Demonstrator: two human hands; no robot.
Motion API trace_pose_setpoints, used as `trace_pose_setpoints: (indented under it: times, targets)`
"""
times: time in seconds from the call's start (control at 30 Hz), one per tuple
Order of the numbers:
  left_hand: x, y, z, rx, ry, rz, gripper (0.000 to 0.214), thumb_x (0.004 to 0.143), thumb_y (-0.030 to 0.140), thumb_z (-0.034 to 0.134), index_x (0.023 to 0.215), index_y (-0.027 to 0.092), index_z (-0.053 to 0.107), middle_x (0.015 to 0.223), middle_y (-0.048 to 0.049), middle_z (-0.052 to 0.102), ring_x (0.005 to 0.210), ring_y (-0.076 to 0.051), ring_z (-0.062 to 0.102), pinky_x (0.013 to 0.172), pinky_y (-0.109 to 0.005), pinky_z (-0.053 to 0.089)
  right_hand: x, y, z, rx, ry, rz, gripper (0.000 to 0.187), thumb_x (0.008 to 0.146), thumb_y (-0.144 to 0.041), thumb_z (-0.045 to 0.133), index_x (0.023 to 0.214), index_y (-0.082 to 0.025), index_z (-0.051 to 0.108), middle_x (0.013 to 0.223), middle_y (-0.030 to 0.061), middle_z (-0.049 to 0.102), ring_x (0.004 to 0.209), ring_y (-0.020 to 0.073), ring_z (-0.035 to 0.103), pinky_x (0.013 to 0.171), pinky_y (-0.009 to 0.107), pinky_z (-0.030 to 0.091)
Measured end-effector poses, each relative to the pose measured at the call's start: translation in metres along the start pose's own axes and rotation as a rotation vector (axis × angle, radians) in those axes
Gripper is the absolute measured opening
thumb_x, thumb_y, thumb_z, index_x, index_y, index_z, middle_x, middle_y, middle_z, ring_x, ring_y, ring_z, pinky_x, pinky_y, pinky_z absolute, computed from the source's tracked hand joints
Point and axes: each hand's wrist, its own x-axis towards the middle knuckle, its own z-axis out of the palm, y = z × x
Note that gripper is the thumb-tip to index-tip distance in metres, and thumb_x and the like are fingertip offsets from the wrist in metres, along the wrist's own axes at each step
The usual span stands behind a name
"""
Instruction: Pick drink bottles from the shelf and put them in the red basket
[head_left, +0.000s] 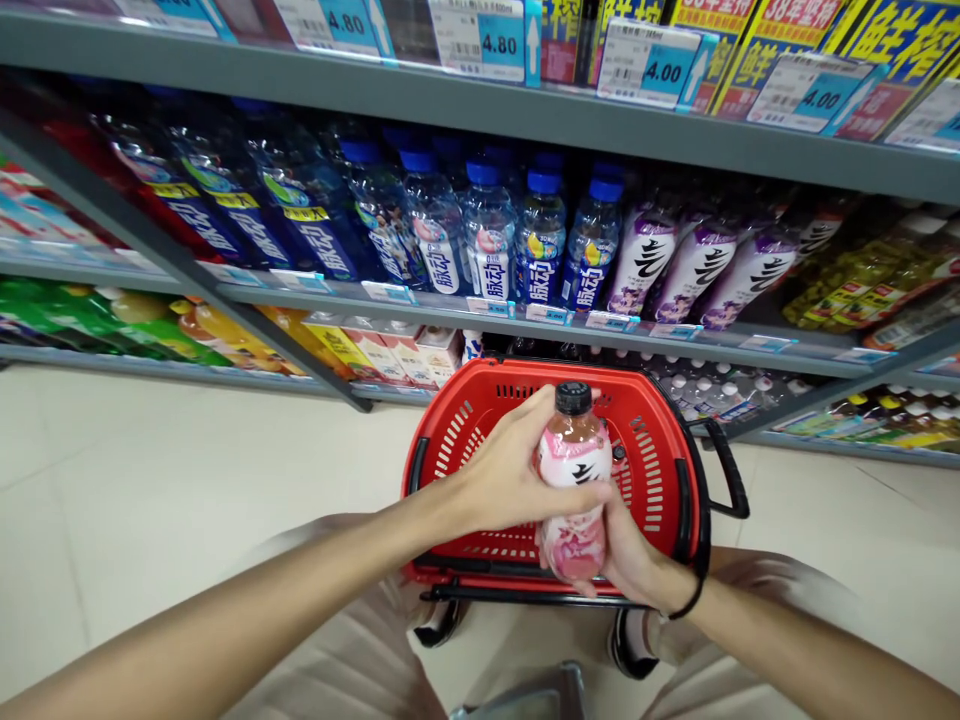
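A pink-and-white labelled drink bottle (576,540) with a black cap is held upright over a red shopping basket (439,405). My left hand (506,465) wraps round its upper part, the thumb lying across the front of the label. Around the lower right side of the bottle closes my right hand (634,550), with a black band on the wrist. Some of the fingers of both hands are hidden behind the bottle. Inside the basket, just right of the bottle, a small dark round thing (618,456) shows in part.
Beyond the basket stands a shelf (450,95) with rows of blue-capped bottles (491,230) and purple-white bottles (701,265). Price tags line its edges. Lower down are cartons (409,350) and more bottles. The basket's black handle (727,470) sticks out right. My knees flank the basket.
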Motion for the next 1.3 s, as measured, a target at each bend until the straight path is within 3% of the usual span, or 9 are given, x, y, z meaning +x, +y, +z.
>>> trace_pose_setpoints:
  times: [0.13, 0.3, 0.43, 0.6, 0.87, 1.03, 1.17, 1.3]
  targets:
    - [-0.002, 0.000, 0.004, 0.000, -0.041, -0.030, 0.056, 0.076, 0.050, 0.077, 0.116, 0.014, 0.062, 0.111, -0.0117, 0.071, 0.095, -0.026, 0.070, 0.086, -0.043, 0.057, 0.000, 0.010, -0.008, -0.056, 0.030, 0.086, 0.112, 0.064, -0.104, 0.031, 0.103, -0.005, 0.067, 0.072, 0.0150, 0.068, 0.041, 0.0124, 0.051, 0.028, 0.019, 0.032]
    - [-0.002, -0.007, 0.007, -0.031, -0.041, -0.060, 0.054, 0.079, 0.047, 0.074, 0.119, 0.014, 0.061, 0.112, -0.0117, 0.074, 0.097, -0.027, 0.073, 0.085, -0.043, 0.058, 0.003, 0.007, -0.014, -0.064, 0.064, 0.180, 0.100, 0.080, -0.091, 0.023, 0.101, -0.004, 0.067, 0.074, 0.0180, 0.068, 0.045, 0.0157, 0.057, 0.030, 0.021, 0.036]
    - [-0.005, -0.009, 0.005, -0.026, -0.083, -0.071, 0.060, 0.079, 0.049, 0.073, 0.124, 0.013, 0.057, 0.113, -0.0135, 0.074, 0.096, -0.027, 0.073, 0.085, -0.044, 0.059, 0.003, 0.006, -0.016, -0.053, -0.078, 0.194, 0.108, 0.079, -0.094, 0.013, 0.101, -0.004, 0.067, 0.074, 0.0195, 0.068, 0.045, 0.0175, 0.058, 0.026, 0.020, 0.031]
    - [-0.007, -0.008, 0.003, 0.002, -0.098, -0.114, 0.062, 0.077, 0.053, 0.074, 0.120, 0.011, 0.058, 0.107, -0.0139, 0.074, 0.090, -0.028, 0.072, 0.082, -0.047, 0.059, 0.003, 0.008, -0.016, -0.051, -0.163, 0.205, 0.109, 0.070, -0.100, 0.022, 0.095, -0.004, 0.069, 0.077, 0.0205, 0.069, 0.046, 0.0160, 0.057, 0.026, 0.019, 0.032]
    - [-0.007, -0.007, 0.004, -0.072, -0.099, -0.053, 0.055, 0.075, 0.047, 0.078, 0.117, 0.014, 0.062, 0.101, -0.0081, 0.075, 0.086, -0.024, 0.073, 0.077, -0.039, 0.059, 0.003, 0.011, -0.018, -0.046, -0.232, 0.221, 0.107, 0.070, -0.099, 0.023, 0.097, -0.005, 0.067, 0.070, 0.0171, 0.066, 0.040, 0.0150, 0.053, 0.027, 0.019, 0.029]
    - [-0.009, -0.006, 0.006, -0.100, -0.077, -0.053, 0.053, 0.077, 0.043, 0.078, 0.117, 0.014, 0.061, 0.098, -0.0064, 0.076, 0.082, -0.022, 0.073, 0.074, -0.034, 0.058, 0.003, 0.010, -0.014, -0.056, -0.290, 0.213, 0.111, 0.065, -0.102, 0.022, 0.098, -0.005, 0.066, 0.071, 0.0185, 0.065, 0.051, 0.0204, 0.059, 0.027, 0.018, 0.025]
    - [-0.010, -0.006, 0.006, -0.084, -0.070, -0.072, 0.053, 0.076, 0.043, 0.078, 0.117, 0.014, 0.060, 0.096, -0.0059, 0.075, 0.078, -0.020, 0.071, 0.069, -0.032, 0.058, 0.002, 0.008, -0.011, -0.069, -0.289, 0.201, 0.110, 0.069, -0.100, 0.021, 0.103, -0.005, 0.066, 0.075, 0.0197, 0.067, 0.060, 0.0225, 0.062, 0.031, 0.017, 0.025]
    - [-0.009, -0.007, 0.005, -0.095, -0.083, -0.082, 0.051, 0.076, 0.044, 0.077, 0.114, 0.014, 0.060, 0.090, -0.0043, 0.074, 0.074, -0.019, 0.069, 0.067, -0.031, 0.056, 0.002, 0.007, -0.013, -0.063, -0.255, 0.207, 0.104, 0.074, -0.096, 0.021, 0.103, -0.006, 0.065, 0.075, 0.0183, 0.067, 0.056, 0.0204, 0.060, 0.031, 0.018, 0.027]
